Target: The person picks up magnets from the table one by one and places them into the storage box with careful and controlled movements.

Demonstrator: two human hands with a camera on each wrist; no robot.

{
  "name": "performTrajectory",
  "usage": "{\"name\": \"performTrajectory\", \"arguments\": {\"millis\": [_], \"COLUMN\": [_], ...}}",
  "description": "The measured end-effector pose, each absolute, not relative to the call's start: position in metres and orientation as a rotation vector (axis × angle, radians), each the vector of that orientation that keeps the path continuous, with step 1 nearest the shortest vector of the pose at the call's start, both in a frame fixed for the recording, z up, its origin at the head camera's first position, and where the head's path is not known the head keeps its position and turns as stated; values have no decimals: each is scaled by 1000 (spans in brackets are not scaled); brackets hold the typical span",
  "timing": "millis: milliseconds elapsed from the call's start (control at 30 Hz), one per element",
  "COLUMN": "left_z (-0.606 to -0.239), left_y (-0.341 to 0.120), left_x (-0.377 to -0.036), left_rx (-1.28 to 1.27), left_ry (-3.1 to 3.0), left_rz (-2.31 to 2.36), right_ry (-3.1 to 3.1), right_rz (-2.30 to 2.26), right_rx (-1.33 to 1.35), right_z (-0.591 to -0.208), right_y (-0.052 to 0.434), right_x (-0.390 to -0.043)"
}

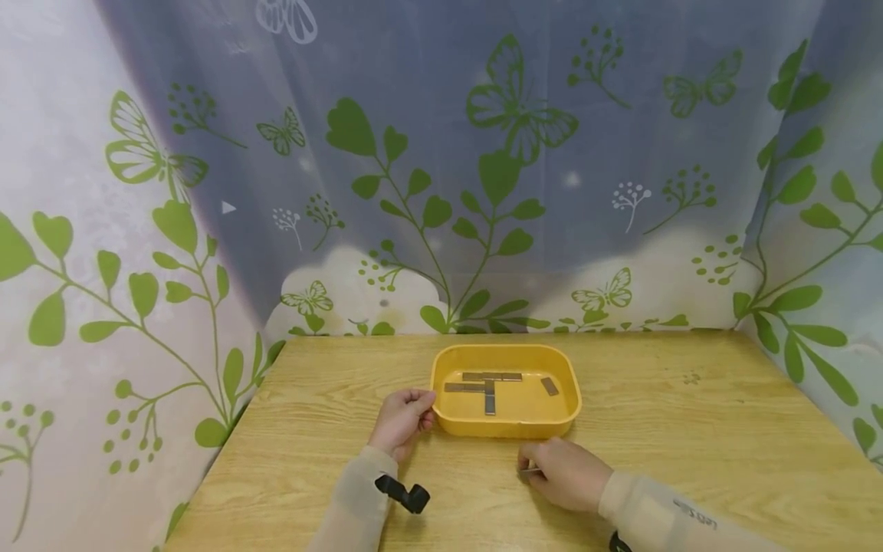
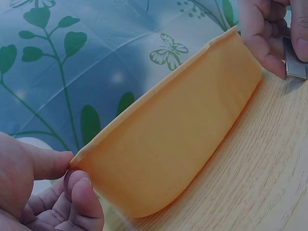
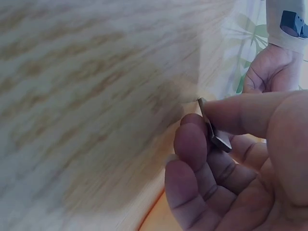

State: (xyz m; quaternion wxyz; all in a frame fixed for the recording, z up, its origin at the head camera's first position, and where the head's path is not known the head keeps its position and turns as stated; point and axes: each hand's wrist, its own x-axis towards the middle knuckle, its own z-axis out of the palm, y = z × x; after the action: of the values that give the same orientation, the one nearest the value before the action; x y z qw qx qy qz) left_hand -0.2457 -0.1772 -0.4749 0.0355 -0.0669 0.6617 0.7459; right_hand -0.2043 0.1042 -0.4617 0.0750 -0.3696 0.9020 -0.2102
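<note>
A yellow plastic tray (image 1: 507, 429) stands on the wooden table. My left hand (image 1: 403, 422) pinches its left rim between thumb and fingers, as the left wrist view (image 2: 53, 187) also shows. Inside the tray lie several flat metal bars (image 1: 490, 397), some meeting in a branching line and one apart near the right wall. Just in front of the tray, my right hand (image 1: 567, 471) holds another small metal bar (image 3: 219, 139) between thumb and curled fingers. In the left wrist view this metal bar (image 2: 294, 65) looks shiny and rectangular.
The wooden table (image 1: 690, 437) reaches back to a blue and white curtain (image 1: 428, 230) printed with green leaves and butterflies. More of the patterned cloth hangs at both sides. A black strap mount (image 1: 403, 493) sits on the left sleeve.
</note>
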Motion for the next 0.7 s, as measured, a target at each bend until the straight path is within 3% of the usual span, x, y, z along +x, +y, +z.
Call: {"name": "performTrajectory", "arguments": {"millis": [700], "left_z": [-479], "left_y": [-178], "left_x": [-248], "left_rx": [-219], "left_ry": [2031], "left_rz": [2294], "right_ry": [2761], "right_rz": [-584], "right_rx": [-1193], "right_z": [-461], "right_y": [102], "right_x": [-204]}}
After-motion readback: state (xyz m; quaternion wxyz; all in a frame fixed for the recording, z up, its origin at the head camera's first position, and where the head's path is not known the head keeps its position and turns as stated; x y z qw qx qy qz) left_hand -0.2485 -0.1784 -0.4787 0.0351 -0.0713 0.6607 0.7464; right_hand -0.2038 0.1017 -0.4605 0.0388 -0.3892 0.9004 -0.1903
